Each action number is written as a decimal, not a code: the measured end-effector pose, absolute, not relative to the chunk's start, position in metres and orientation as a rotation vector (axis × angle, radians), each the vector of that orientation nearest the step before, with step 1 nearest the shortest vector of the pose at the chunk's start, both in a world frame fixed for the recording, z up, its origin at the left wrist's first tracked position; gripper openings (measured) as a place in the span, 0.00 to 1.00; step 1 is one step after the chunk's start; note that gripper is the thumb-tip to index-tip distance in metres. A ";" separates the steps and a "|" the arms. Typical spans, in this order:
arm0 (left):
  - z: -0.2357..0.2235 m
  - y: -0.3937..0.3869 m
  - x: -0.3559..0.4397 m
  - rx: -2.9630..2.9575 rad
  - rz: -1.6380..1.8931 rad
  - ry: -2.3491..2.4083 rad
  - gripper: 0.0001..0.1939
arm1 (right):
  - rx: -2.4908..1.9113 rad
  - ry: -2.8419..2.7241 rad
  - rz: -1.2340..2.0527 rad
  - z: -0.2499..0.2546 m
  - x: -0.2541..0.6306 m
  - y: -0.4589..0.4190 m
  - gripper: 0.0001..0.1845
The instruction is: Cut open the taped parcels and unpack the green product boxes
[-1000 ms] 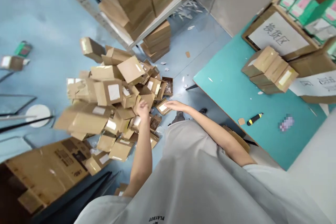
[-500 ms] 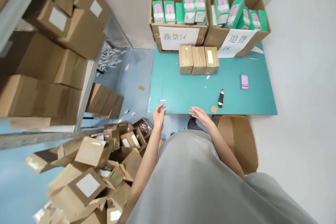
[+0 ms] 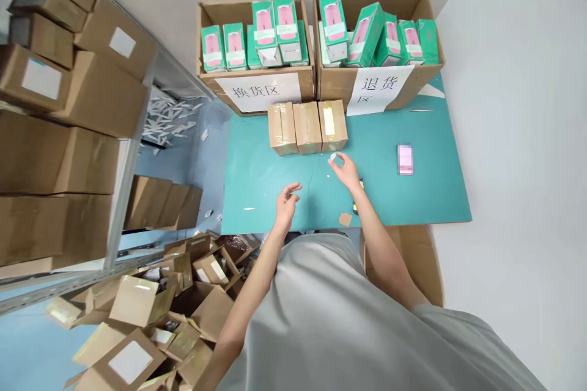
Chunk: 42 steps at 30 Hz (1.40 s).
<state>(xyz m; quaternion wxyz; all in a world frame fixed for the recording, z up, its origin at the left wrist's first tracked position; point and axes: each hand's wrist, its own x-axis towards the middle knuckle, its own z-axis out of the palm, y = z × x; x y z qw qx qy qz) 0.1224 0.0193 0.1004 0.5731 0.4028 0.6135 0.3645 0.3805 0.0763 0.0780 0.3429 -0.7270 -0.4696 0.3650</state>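
My right hand (image 3: 345,171) reaches over the green table, its fingertips pinched on a small white paper scrap (image 3: 332,157). Just beyond it stand three small brown cartons in a row, the nearest being the right carton (image 3: 334,128) with a pale yellow label. My left hand (image 3: 287,204) hovers above the table's front part, fingers apart and holding nothing. Under my right forearm lies a utility knife (image 3: 361,195), mostly hidden. A brown cardboard piece (image 3: 345,219) rests beside it near the front edge.
Two open cartons, a left one (image 3: 257,88) and a right one (image 3: 334,82), hold green-and-pink boxes at the table's back. A phone (image 3: 405,159) lies on the right. Left are a loaded shelf (image 3: 117,214) and a heap of empty cartons (image 3: 137,302) on the floor.
Both hands have moved forward from the table's front edge to over its top. My right hand has closed on the white scrap near the cartons. The camera view has shifted.
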 end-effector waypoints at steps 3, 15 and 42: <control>0.103 0.023 0.130 0.928 0.840 1.458 0.28 | -1.969 -1.400 0.748 0.079 0.386 0.121 0.34; 0.106 0.037 0.125 0.910 0.728 1.445 0.26 | -2.466 -1.236 0.716 0.063 0.372 0.186 0.36; 0.088 0.047 0.044 0.845 0.641 1.151 0.22 | -2.728 -0.971 0.602 0.082 0.319 0.077 0.44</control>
